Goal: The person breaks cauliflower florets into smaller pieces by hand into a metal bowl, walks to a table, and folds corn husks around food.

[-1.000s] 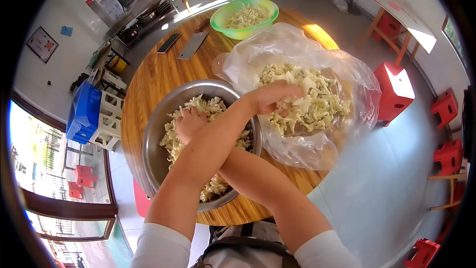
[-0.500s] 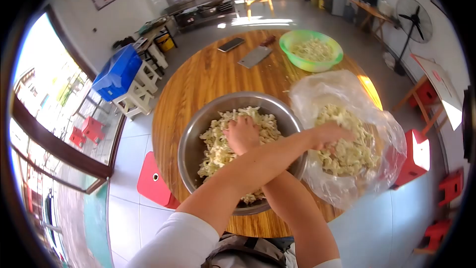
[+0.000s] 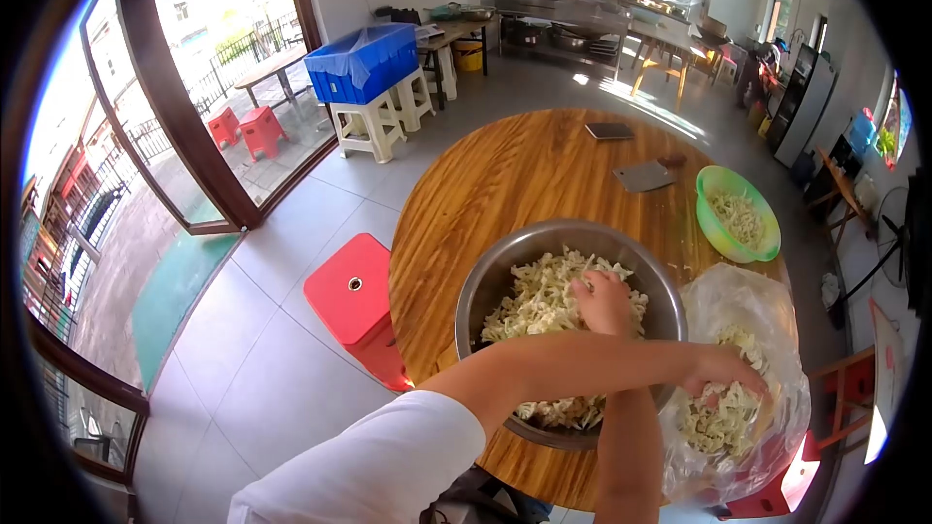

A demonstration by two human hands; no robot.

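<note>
My arms cross, the left passing over the right. At the right, my left hand [image 3: 723, 371] reaches into a clear plastic bag [image 3: 748, 296], its fingers curled around some of the shredded cabbage [image 3: 718, 427] there. My right hand [image 3: 604, 303] rests on the shredded cabbage [image 3: 544, 293] in a large steel bowl [image 3: 473, 296]; its thumb and fingers are apart, the tips partly sunk in the shreds. My left forearm hides the near middle of the bowl.
Toward the back of the round wooden table [image 3: 466, 194] lie a cleaver [image 3: 645, 177] and a phone [image 3: 610, 131]. A green basin [image 3: 714, 225] of shredded cabbage stands at the right. A red stool [image 3: 354, 286] is beside the table, with a blue crate [image 3: 361, 63] on white stools behind.
The view has swung left, so the table sits farther right. My left hand is still at the bag, its fingers now bent in the cabbage. My right hand remains in the bowl.
</note>
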